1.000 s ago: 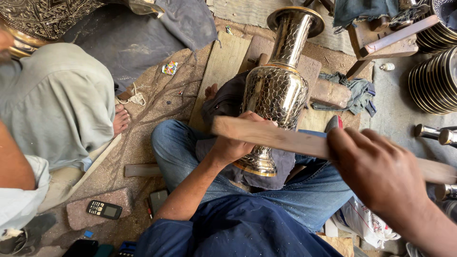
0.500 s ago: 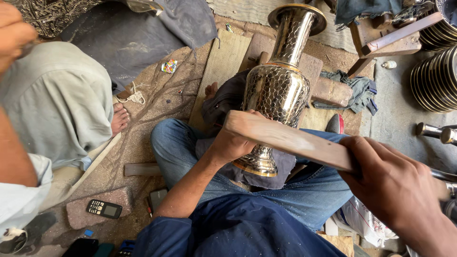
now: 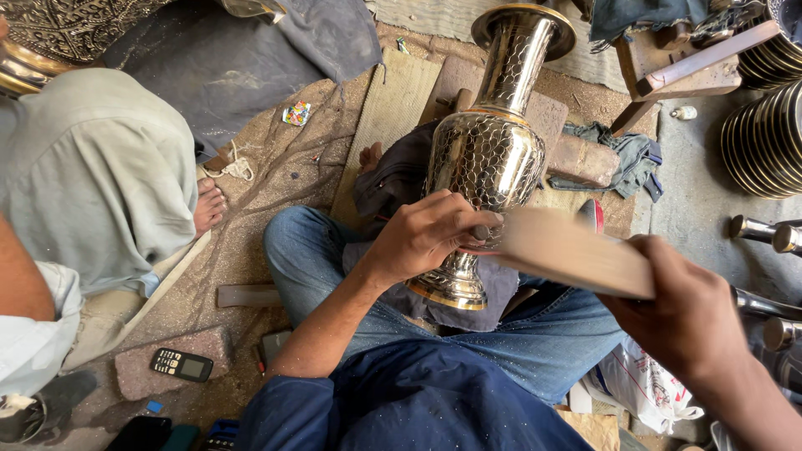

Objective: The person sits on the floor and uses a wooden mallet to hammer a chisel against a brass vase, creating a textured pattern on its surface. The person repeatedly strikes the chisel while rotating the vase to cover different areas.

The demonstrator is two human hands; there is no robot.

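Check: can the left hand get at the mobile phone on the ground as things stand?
Probably not freely: the left hand is pressed against the metal vase with a small tool. The mobile phone lies uncovered beside the left knee.

We sit on a dusty workshop floor (image 3: 276,175). On it lie a ribbed mat (image 3: 388,117), a grey cloth (image 3: 225,58), a small mobile phone (image 3: 181,365) beside a flat stone (image 3: 134,367), a coloured wrapper (image 3: 296,113), and stacked metal plates (image 3: 764,138) at its right edge.

Tall silver-gold metal vase (image 3: 491,159) w/ netted scale pattern; pale tan wooden paddle (image 3: 572,252); blue denim jeans (image 3: 535,334); grey cloth (image 3: 493,288)
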